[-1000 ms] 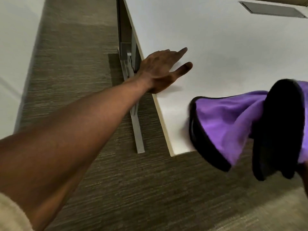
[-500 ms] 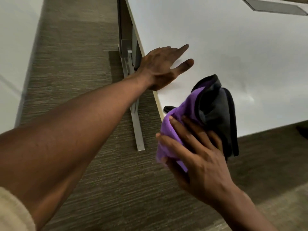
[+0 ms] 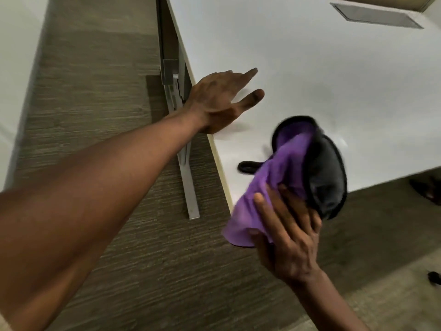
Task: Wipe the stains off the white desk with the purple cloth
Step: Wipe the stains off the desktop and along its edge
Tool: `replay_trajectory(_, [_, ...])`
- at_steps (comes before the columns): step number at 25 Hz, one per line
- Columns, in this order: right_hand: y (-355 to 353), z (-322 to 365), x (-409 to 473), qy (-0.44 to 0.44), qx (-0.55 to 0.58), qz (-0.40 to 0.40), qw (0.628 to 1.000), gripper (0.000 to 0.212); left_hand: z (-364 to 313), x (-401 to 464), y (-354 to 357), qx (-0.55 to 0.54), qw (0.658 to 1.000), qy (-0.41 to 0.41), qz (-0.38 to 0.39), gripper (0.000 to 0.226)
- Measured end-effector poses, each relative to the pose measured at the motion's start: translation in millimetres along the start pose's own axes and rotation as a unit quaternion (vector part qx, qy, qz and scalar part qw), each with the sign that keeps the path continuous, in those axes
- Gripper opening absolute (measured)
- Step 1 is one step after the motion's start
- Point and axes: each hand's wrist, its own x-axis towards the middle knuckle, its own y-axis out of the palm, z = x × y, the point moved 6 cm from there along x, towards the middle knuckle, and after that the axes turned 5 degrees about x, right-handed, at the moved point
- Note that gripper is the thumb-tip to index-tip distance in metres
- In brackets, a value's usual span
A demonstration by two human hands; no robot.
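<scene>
Far left: carpet floor (image 3: 95, 103) runs alongside the desk, grey desk leg (image 3: 183, 149) and its foot sit just under the left edge; left hand (image 3: 219, 101) rests flat at that edge, fingers straight and spread, holding nothing, probably bracing. White desk (image 3: 310, 68) surface is broad and bare across the middle and right; only a recessed grey cable hatch (image 3: 375, 15) at the far right corner. Purple cloth (image 3: 274, 187) is bunched, black edging and dark backing showing, over the near corner of the desk, part of it hanging off past the edge; whether it is pressed to the top cannot be told. Right hand (image 3: 291, 235) grips it from below, fingers curled round the bundle. Progress: no stains legible from here, so done vs. left can't be judged; looks early, near corner only. Room: plenty of open top to sweep rightward and away; watch near and left edges.
</scene>
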Motion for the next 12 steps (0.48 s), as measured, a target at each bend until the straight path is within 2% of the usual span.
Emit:
replay_trajectory(3, [-15,-21,-4,0.104,0.039,-0.038,0.993,0.046,1,1,1,-0.003,1.000,-0.008,0.004,0.077])
replay_trajectory(5, [-15,-9,5,0.115,0.095,-0.015,0.989,0.041,-4,0,4,-0.003,1.000,0.001,0.005,0.078])
replay_trajectory(8, [-14,15,40,-0.008,0.145,0.125,0.981,0.042,-10,2,3,0.004,1.000,0.009,0.005,0.082])
replay_trajectory(10, [-6,21,68,-0.093,0.146,0.230,0.958,0.039,-3,6,2,0.002,1.000,0.015,0.007,0.081])
replay_trajectory(12, [7,28,95,-0.137,0.121,0.299,0.937,0.030,6,10,4,0.016,1.000,0.008,0.009,0.076])
